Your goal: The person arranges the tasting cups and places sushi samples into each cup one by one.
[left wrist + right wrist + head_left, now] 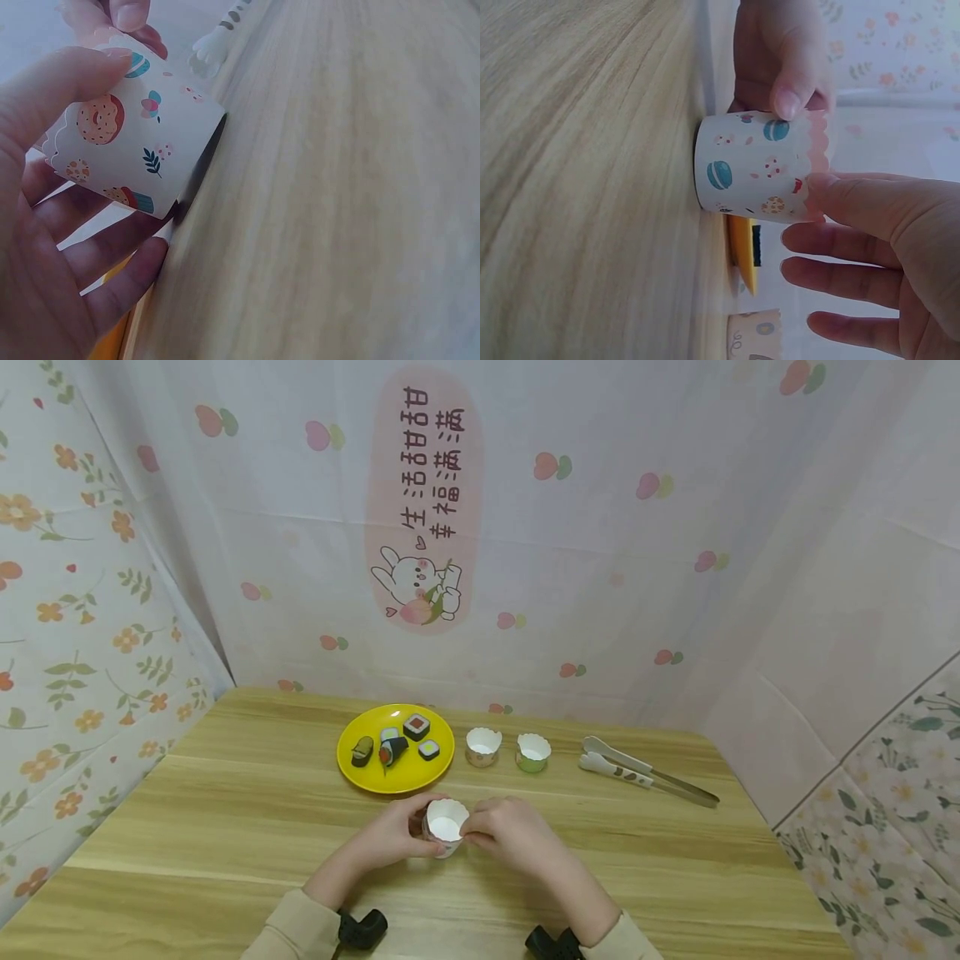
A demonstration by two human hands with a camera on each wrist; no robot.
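A white paper baking cup (446, 823) with a scalloped rim stands between both hands near the front of the table. Doughnuts and cupcakes are printed on its side (142, 135) in the left wrist view. My left hand (392, 837) holds the cup from the left, thumb on the near side and fingers behind. At the right, my right hand (516, 833) pinches the rim between thumb and index finger. Its other fingers extend free of the cup in the right wrist view, where the cup's base (703, 165) is right at the tabletop.
Beyond the hands, a yellow plate (348, 777) bears several toy sushi pieces (416, 725). Right of it stand a brown-patterned paper cup (482, 755) and a green one (532, 763). Metal tongs (678, 787) with white paw-shaped tips lie at the right. A printed curtain (600, 568) hangs behind the table.
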